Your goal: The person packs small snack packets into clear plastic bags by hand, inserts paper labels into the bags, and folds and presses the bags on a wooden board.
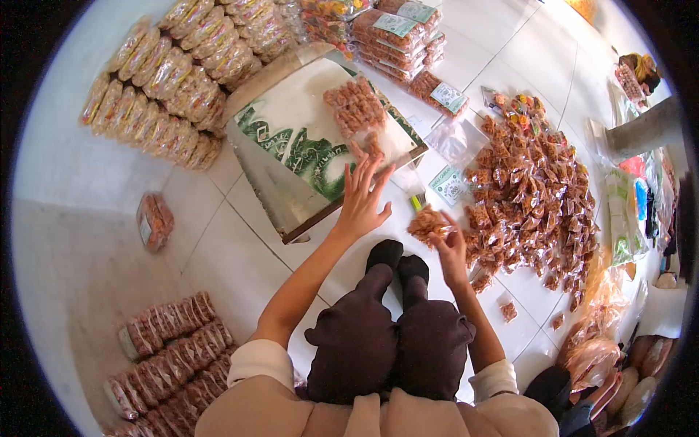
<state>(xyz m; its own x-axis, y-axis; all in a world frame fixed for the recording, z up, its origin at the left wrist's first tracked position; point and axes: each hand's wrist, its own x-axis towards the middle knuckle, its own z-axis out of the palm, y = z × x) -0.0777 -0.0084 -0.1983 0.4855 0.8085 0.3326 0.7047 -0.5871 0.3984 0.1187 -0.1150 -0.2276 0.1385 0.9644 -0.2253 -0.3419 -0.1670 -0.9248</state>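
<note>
R hand (449, 246): grip clamped on a small cluster of snack pkts (427, 225), just above the floor (298, 291). L hand (358, 200): fingers apart, tips at the near end of a clear part-filled bag (354, 107); can't tell if they press on it. That bag, qty 1, lies on the low box (291, 156), no label visible on it. Between box & heap: 1 green item (416, 203), prob. a marker; printed labels (449, 185), no. unclear; clear empty bags (457, 138), no. unclear. R side: loose heap (535, 197), dozens of pkts, too many to count, plus 2 strays (508, 312) nearer the knees. Done, by the look: labelled packs (397, 29), several stacked, plus 1 flat pack (439, 95) beside them. Left to do: part-filled bag looks unfinished; heap mostly unbagged. L side: 1 lone bag (154, 221); 3 visible rows (171, 364) of packs, lower L.
</note>
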